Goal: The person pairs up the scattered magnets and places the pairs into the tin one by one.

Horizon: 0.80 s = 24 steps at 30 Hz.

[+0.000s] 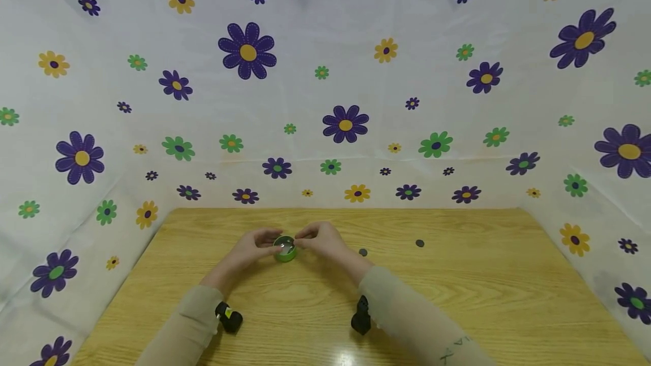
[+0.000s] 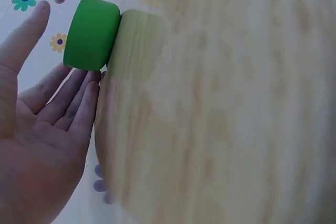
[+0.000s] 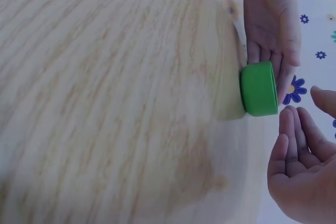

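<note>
A small round green container (image 1: pixel 285 255) stands on the table, its mouth facing up. Shiny and dark bits show inside it in the head view, too small to make out. My left hand (image 1: pixel 255 246) is at its left side, the fairly straight fingers reaching behind it. In the left wrist view the thumb (image 2: pixel 32 32) stands apart from the green wall. My right hand (image 1: pixel 321 240) hovers at the right rim. Its fingers bend loosely in the right wrist view, the thumb (image 3: pixel 324 101) is apart from them, and nothing shows between.
Two flat dark discs lie to the right of my right hand, a nearer disc (image 1: pixel 363 252) and a farther disc (image 1: pixel 419 243). The wooden table (image 1: pixel 458 298) meets a flower-printed cloth (image 1: pixel 300 100) at the back and sides. Black wrist cameras sit at both sleeves.
</note>
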### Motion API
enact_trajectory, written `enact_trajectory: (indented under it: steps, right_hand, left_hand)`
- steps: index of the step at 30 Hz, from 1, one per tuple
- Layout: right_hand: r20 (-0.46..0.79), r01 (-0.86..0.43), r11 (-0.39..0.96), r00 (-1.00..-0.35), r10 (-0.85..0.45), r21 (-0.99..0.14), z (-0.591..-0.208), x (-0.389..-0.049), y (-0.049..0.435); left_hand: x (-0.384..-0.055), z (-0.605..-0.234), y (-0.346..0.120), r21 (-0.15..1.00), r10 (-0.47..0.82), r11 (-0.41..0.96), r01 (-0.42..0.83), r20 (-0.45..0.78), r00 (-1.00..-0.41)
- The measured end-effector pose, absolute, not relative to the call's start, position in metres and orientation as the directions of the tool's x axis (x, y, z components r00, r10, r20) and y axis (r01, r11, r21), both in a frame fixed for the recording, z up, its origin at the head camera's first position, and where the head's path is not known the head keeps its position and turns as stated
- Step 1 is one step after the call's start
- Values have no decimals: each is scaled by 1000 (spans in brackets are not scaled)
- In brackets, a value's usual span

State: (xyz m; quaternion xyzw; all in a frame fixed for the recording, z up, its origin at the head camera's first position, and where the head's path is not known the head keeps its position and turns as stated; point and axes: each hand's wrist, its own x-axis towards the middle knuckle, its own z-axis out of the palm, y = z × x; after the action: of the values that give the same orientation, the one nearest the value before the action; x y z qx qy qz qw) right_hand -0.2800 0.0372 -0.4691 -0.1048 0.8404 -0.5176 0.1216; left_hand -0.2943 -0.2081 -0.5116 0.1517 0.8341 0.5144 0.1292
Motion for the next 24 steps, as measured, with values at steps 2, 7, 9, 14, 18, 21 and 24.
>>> enact_trajectory:
  steps: [2,7,9,14,18,21,24]
  right_hand:
    - [-111,-42,447,-944,-310,-893,-466,-279,38]
    - [-127,-40,454,-935,-331,-890,-457,-277,43]
    - [-121,-50,451,-932,-343,-891,-455,-276,47]
    - [-120,-60,430,-917,-380,-901,-447,-277,60]
    - [-136,-52,432,-910,-393,-900,-439,-279,72]
    - [-141,-62,440,-900,-412,-896,-433,-281,82]
    - [-129,-85,434,-888,-441,-897,-426,-282,92]
  left_hand:
    - [-294,-510,-208,895,381,429,121,-58,-923]
    - [-294,-505,-209,881,375,453,138,-48,-926]
    - [-294,-504,-210,875,367,463,144,-40,-929]
    - [-294,-498,-214,877,353,455,153,-20,-935]
    - [-295,-490,-214,884,359,442,155,-16,-933]
    - [-296,-485,-213,876,377,446,186,4,-926]
    - [-296,-480,-211,863,387,459,210,19,-922]
